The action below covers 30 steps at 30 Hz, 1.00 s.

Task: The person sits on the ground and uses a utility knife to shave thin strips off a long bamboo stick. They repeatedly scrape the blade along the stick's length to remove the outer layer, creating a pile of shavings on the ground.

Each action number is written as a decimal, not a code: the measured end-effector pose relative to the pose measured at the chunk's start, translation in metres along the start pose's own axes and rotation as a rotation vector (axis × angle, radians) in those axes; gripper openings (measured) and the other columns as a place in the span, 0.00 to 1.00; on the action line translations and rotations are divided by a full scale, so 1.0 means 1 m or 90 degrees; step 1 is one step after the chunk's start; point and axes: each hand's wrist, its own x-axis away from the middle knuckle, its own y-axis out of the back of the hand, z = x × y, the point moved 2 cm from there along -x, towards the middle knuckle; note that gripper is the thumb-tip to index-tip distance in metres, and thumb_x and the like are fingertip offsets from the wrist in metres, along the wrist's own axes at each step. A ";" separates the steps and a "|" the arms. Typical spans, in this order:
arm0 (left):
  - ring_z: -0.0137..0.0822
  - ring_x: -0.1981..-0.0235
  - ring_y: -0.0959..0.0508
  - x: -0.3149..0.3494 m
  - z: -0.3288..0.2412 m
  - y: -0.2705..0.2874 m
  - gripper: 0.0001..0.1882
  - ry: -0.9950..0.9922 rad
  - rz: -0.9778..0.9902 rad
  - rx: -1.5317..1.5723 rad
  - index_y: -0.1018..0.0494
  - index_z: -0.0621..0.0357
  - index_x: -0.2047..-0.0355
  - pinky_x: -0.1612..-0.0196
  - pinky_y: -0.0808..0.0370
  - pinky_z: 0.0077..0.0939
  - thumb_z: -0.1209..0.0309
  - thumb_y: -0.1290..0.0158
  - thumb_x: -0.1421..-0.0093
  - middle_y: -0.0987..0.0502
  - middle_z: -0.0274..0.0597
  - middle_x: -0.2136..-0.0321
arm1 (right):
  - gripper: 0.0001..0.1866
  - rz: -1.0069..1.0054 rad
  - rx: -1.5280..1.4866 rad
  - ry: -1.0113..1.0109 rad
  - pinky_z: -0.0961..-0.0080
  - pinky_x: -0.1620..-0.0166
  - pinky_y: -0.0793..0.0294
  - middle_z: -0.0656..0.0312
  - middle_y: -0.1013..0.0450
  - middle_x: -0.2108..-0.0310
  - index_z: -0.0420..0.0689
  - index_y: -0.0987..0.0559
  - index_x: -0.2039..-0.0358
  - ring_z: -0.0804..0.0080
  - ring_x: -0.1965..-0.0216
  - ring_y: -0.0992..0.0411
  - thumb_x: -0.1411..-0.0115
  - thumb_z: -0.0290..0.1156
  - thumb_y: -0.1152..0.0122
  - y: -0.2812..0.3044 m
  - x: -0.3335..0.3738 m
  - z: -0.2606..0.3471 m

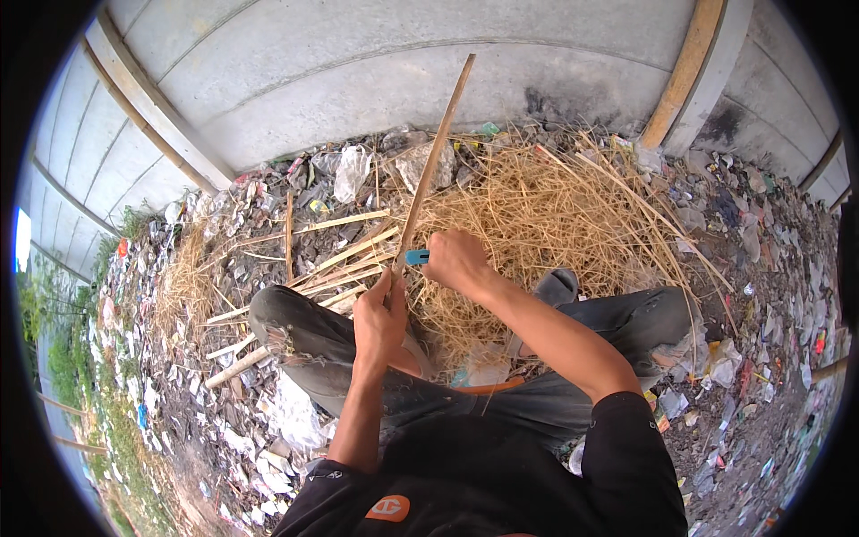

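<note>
A long, narrow bamboo strip (431, 166) slants up and away in front of me. My left hand (380, 318) is closed round its lower end, between my knees. In my right hand (455, 259) is a small teal hand tool (417, 257), its end resting against or very close to the strip just above the left hand. My fingers hide most of the tool, so its exact kind and any blade cannot be made out. Below and beyond the hands lies a heap of thin straw-coloured shavings (537, 210).
Split bamboo pieces (344, 259) lie to the left of the heap, with a thicker pole (237, 367) near my left knee. An orange-handled object (490, 386) lies between my legs. Scraps of plastic litter cover the ground. A grey panel wall (358, 80) with a wooden post (684, 72) stands ahead.
</note>
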 end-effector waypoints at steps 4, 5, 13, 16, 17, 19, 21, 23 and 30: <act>0.21 0.75 0.32 0.049 0.003 -0.002 0.20 0.044 0.083 0.100 0.24 0.73 0.46 0.73 0.33 0.22 0.69 0.43 0.31 0.28 0.32 0.79 | 0.12 -0.187 -0.280 -0.266 0.78 0.87 0.45 0.65 0.34 0.86 0.37 0.20 0.72 0.82 0.88 0.40 0.35 0.32 0.39 0.013 -0.046 -0.100; 0.20 0.73 0.32 0.068 0.014 -0.004 0.20 0.000 0.084 0.106 0.24 0.73 0.45 0.71 0.32 0.20 0.69 0.42 0.32 0.27 0.28 0.76 | 0.12 -0.196 -0.267 -0.300 0.74 0.86 0.42 0.64 0.32 0.85 0.37 0.20 0.73 0.79 0.88 0.37 0.36 0.32 0.38 0.034 -0.048 -0.117; 0.20 0.74 0.30 0.107 0.032 0.028 0.19 0.021 0.249 0.152 0.23 0.71 0.46 0.70 0.30 0.22 0.67 0.43 0.30 0.26 0.36 0.78 | 0.15 -0.332 0.005 -0.310 0.67 0.78 0.27 0.49 0.22 0.78 0.30 0.18 0.70 0.65 0.80 0.23 0.39 0.33 0.37 0.113 -0.017 -0.232; 0.21 0.75 0.30 0.083 0.018 0.040 0.16 0.031 0.255 0.155 0.23 0.69 0.50 0.70 0.30 0.23 0.66 0.47 0.27 0.27 0.33 0.79 | 0.18 -0.290 -0.154 -0.381 0.63 0.78 0.26 0.46 0.22 0.79 0.26 0.20 0.71 0.62 0.81 0.22 0.40 0.35 0.37 0.107 -0.011 -0.209; 0.20 0.75 0.31 0.075 0.017 0.037 0.16 0.017 0.236 0.165 0.23 0.68 0.51 0.71 0.31 0.23 0.65 0.49 0.26 0.28 0.33 0.80 | 0.18 -0.291 -0.164 -0.379 0.61 0.76 0.24 0.45 0.22 0.79 0.26 0.19 0.71 0.59 0.80 0.22 0.39 0.35 0.38 0.103 -0.006 -0.205; 0.20 0.77 0.32 0.056 0.020 0.027 0.17 0.026 0.226 0.183 0.22 0.66 0.52 0.72 0.33 0.23 0.63 0.52 0.25 0.31 0.31 0.82 | 0.18 -0.272 -0.147 -0.336 0.58 0.74 0.22 0.45 0.22 0.79 0.28 0.19 0.72 0.56 0.79 0.21 0.40 0.35 0.38 0.100 0.000 -0.186; 0.20 0.79 0.34 0.034 0.029 0.017 0.19 0.070 0.232 0.205 0.22 0.65 0.53 0.74 0.35 0.24 0.61 0.55 0.23 0.34 0.29 0.83 | 0.17 -0.245 -0.100 -0.272 0.58 0.74 0.22 0.47 0.22 0.79 0.30 0.19 0.73 0.57 0.79 0.20 0.40 0.35 0.37 0.087 0.000 -0.150; 0.17 0.81 0.38 0.016 0.018 0.010 0.21 0.049 0.186 0.188 0.22 0.65 0.55 0.77 0.40 0.18 0.59 0.57 0.22 0.37 0.24 0.85 | 0.16 -0.159 -0.074 -0.219 0.58 0.73 0.21 0.47 0.21 0.79 0.31 0.19 0.74 0.56 0.77 0.19 0.41 0.35 0.37 0.077 0.000 -0.106; 0.28 0.82 0.32 -0.015 0.004 -0.001 0.19 -0.091 0.058 0.016 0.20 0.66 0.60 0.76 0.34 0.32 0.62 0.54 0.25 0.33 0.37 0.86 | 0.11 -0.065 -0.077 -0.010 0.58 0.76 0.24 0.49 0.26 0.85 0.34 0.20 0.79 0.55 0.83 0.24 0.46 0.30 0.38 0.033 0.023 -0.011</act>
